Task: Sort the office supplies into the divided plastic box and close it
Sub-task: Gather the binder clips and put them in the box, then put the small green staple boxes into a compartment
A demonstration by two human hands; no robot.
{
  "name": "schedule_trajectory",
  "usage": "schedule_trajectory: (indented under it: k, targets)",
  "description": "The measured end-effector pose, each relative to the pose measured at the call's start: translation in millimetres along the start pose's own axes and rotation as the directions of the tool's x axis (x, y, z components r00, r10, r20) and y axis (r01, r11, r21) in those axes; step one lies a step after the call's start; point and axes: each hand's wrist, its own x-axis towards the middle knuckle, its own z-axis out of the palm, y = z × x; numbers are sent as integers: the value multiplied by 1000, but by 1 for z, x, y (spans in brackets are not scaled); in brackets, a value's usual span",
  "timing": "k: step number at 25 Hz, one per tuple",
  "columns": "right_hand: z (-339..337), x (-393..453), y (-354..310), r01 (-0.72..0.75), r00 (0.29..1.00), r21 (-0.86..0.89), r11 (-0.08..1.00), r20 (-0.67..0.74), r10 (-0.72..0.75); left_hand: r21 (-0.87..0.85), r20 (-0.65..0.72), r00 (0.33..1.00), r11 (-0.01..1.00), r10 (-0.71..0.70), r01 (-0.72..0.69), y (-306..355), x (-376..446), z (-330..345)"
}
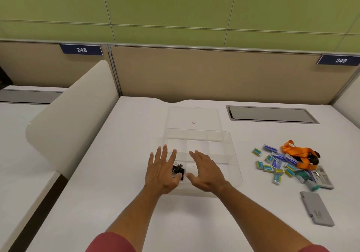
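Note:
A clear divided plastic box (229, 140) sits open in the middle of the white desk, its clear lid (192, 115) lying flat just behind it. Black binder clips (178, 171) lie in its near-left compartment. My left hand (162, 171) hovers over that compartment's left edge with fingers spread, holding nothing. My right hand (207, 171) hovers over the near-middle compartment, fingers apart and empty. To the right lies a pile of small staple boxes (274, 166), an orange lanyard (301, 154) and other small supplies.
A grey flat case (316, 209) lies at the near right. A recessed metal cable hatch (271, 114) sits at the back right. A white divider panel (72, 115) borders the desk's left side, and a beige partition wall stands behind.

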Motion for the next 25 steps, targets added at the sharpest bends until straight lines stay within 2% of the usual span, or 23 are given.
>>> schedule_trajectory:
  k: [8,15,25]
  targets:
    - [-16,-38,63,-198,976,-152,968,-124,180,22,16,991,991,131,-132,65,20,13]
    - [-37,-65,123,-360,929,-164,918,-152,337,-2,37,971,972,236,-236,131,35,15]
    - [-78,-88,209,-410,910,-115,905,-112,398,19,49,966,967,254,-255,224,56,35]
